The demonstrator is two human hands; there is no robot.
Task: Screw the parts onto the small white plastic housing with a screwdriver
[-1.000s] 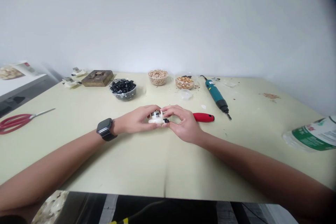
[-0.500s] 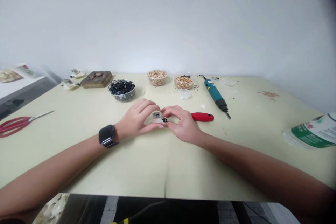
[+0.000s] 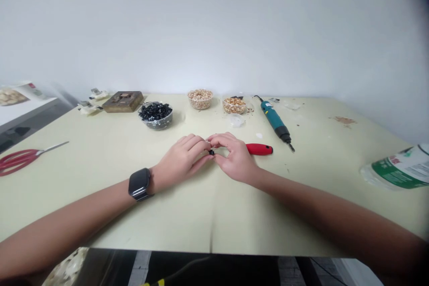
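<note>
At the middle of the table, my left hand (image 3: 182,157) and my right hand (image 3: 236,157) meet at their fingertips around a small part with a black piece (image 3: 211,152) on it. The fingers of both hands are closed on this part, and most of it is hidden behind them. A black watch (image 3: 139,184) is on my left wrist. Just right of my right hand lies a red handle (image 3: 260,149), its left end hidden behind the hand.
Behind the hands stand a bowl of black pieces (image 3: 156,116), two tubs of small parts (image 3: 200,99) and a metal block (image 3: 123,102). A teal power tool (image 3: 275,119) lies right, red scissors (image 3: 22,159) left, and a labelled plastic container (image 3: 398,169) far right.
My left hand has turned and closed further around the small part. The clear portion that showed between the hands is now covered. My right hand has barely moved.
</note>
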